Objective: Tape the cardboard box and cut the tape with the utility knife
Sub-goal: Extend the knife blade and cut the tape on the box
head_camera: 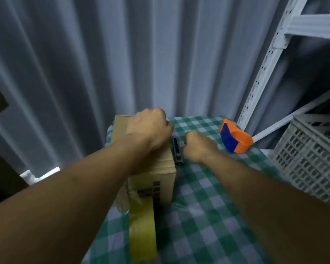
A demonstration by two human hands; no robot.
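The left hand (pixel 149 128) shows only its back and knuckles. Its fingers are folded down out of sight past the far part of the cardboard box (pixel 160 164), so it cannot be told whether they grip the edge or only press on it. The palm and wrist rest on the box top, near its right edge. The right hand (pixel 198 145) has its fingers curled into a loose fist with nothing seen inside it. It hovers low over the table, just beside the utility knife (pixel 177 151); motion blur hides whether a knuckle touches it. The knife is a slim dark bar lying flat on the cloth, parallel to the right side of the box and close against it, between the box and the right hand. The box is plain brown, its top flaps down, with dark printed marks on the near face. A wide strip of yellowish tape (pixel 143 231) runs from that near face down toward the camera, wrinkled where it meets the cardboard. The box stands on the left part of a green-and-white checked tablecloth (pixel 208 206). An orange and blue tape dispenser (pixel 234 138) lies on the cloth well to the right of the hands. A grey slatted crate (pixel 312 159) stands past the table's right edge, beneath white perforated shelving (pixel 265 73), and a pale ribbed wall (pixel 122 54) rises behind.
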